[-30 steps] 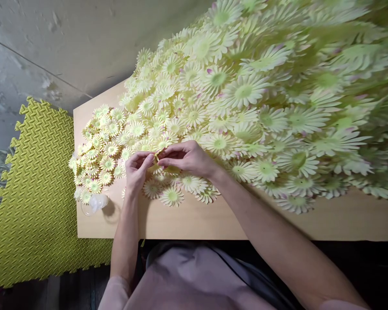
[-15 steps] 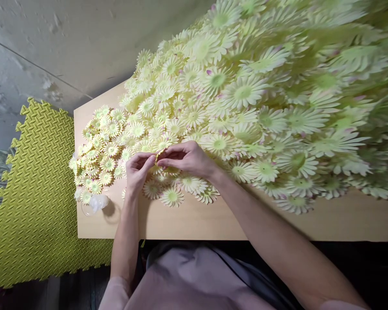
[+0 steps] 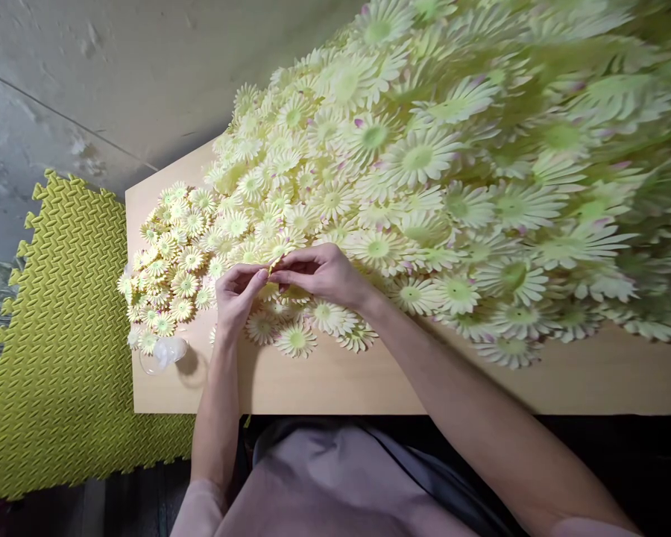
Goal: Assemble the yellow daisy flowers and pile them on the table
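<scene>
My left hand (image 3: 238, 297) is closed in a pinch, thumb against fingertips. My right hand (image 3: 320, 276) pinches from the other side, its fingertips close to the left ones. Between them is a small yellowish artificial flower (image 3: 271, 268), seen edge-on and mostly covered by the fingers. Both hands are above the near edge of a large heap of pale yellow artificial flowers (image 3: 419, 158) with green centres and pinkish tips. Left of my left hand lies a cluster of smaller flowers (image 3: 183, 283).
A small clear cup (image 3: 155, 361) with whitish contents stands near the left front corner of the wooden table (image 3: 335, 388). Yellow interlocking foam mats (image 3: 61, 328) stand beyond the table's left edge. A stained grey wall (image 3: 162, 67) runs behind.
The strip of flower showing between my fingertips looks smaller, and the right fingers have shifted slightly around it. The whole view has moved very slightly; the heap and cup stay in place.
</scene>
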Tool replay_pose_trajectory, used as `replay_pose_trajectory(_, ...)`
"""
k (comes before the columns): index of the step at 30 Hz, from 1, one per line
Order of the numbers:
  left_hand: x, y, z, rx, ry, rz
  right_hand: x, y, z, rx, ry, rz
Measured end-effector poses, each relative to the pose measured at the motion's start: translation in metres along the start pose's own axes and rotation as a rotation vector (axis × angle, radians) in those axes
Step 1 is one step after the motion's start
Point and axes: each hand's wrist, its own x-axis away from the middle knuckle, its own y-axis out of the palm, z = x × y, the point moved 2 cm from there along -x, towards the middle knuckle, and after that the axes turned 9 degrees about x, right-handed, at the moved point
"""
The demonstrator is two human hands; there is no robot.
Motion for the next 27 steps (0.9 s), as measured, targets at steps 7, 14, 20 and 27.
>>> replay_pose_trajectory(7, 0.0, 0.0001, 0.0001, -0.025, 0.031, -0.025, 0.001, -0.0005, -0.0029, 0.025, -0.014, -0.001)
replay_pose_trajectory(14, 0.0003, -0.0002, 0.0004, -0.021, 0.015, -0.009, 0.0009, -0.0002, -0.0023, 0.007, -0.009, -0.002)
replay_pose_trajectory(20, 0.0003, -0.0023, -0.0014, -0.026, 0.016, 0.005, 0.0005, -0.0004, -0.0029, 0.003, -0.016, -0.013)
replay_pose_trajectory(27, -0.0019, -0.0063, -0.0036, -0.021, 0.017, 0.024, 0.001, -0.0005, -0.0045, 0.005, -0.028, -0.048)
